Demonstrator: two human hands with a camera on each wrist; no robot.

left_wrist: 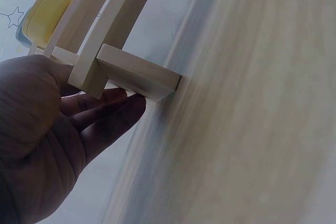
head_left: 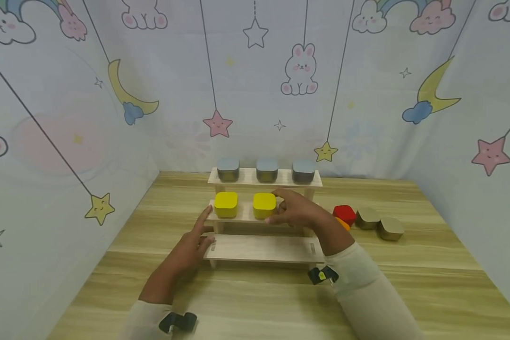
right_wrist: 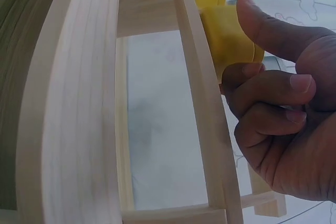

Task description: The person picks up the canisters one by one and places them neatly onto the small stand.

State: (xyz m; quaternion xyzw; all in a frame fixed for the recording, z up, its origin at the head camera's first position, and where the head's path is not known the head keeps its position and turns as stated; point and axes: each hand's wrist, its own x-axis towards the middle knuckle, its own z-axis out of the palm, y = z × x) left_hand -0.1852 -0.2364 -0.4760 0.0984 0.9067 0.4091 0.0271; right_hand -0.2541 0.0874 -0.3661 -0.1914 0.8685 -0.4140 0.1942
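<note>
A three-tier wooden rack (head_left: pixel 263 249) stands on the table. On its middle shelf sit two rounded-square yellow blocks, a left yellow block (head_left: pixel 226 204) and a right yellow block (head_left: pixel 264 206). My right hand (head_left: pixel 299 211) pinches the right block, with thumb in front and index finger behind; the other fingers are curled in the right wrist view. My left hand (head_left: pixel 189 249) touches the rack's left end with straight fingers, index tip at the middle shelf and thumb at the lowest shelf. The left wrist view shows its fingers (left_wrist: pixel 113 124) against the side leg (left_wrist: pixel 139 72).
Three grey rounded blocks (head_left: pixel 267 170) line the top shelf. Right of the rack, on the table, lie a red block (head_left: pixel 344 215), a partly hidden orange one (head_left: pixel 344 224) and two tan blocks (head_left: pixel 391 228). A printed curtain (head_left: pixel 272 94) surrounds the table's back and sides.
</note>
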